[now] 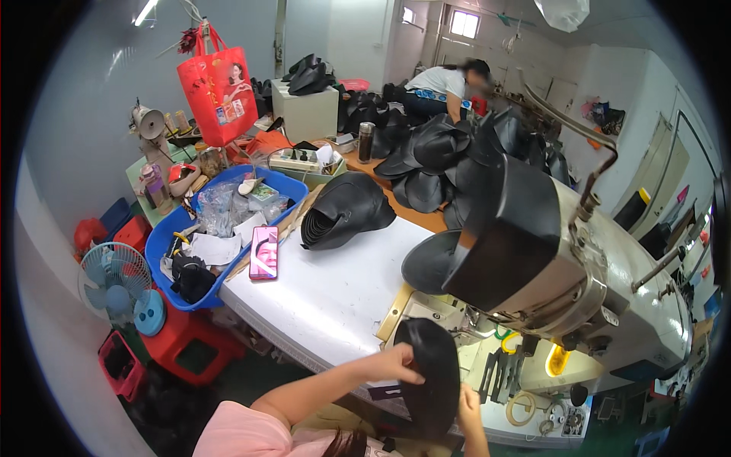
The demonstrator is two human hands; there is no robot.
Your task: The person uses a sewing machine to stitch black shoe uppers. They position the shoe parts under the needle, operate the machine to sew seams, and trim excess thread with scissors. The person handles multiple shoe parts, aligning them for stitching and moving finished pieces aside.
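Black curved panel (438, 375) between both hands (394, 364) (470, 411), fingers in a pinch at opposite edges.

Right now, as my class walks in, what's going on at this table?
The person's left hand holds a black curved panel before a sewing machine; the right hand is at the panel's right edge. Black layered pieces lie on the white table near a phone. Farther back, another person bends over black pieces.

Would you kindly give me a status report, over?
Left hand holding black piece; right hand at its right edge, grip unclear. Sewing machine just beyond.
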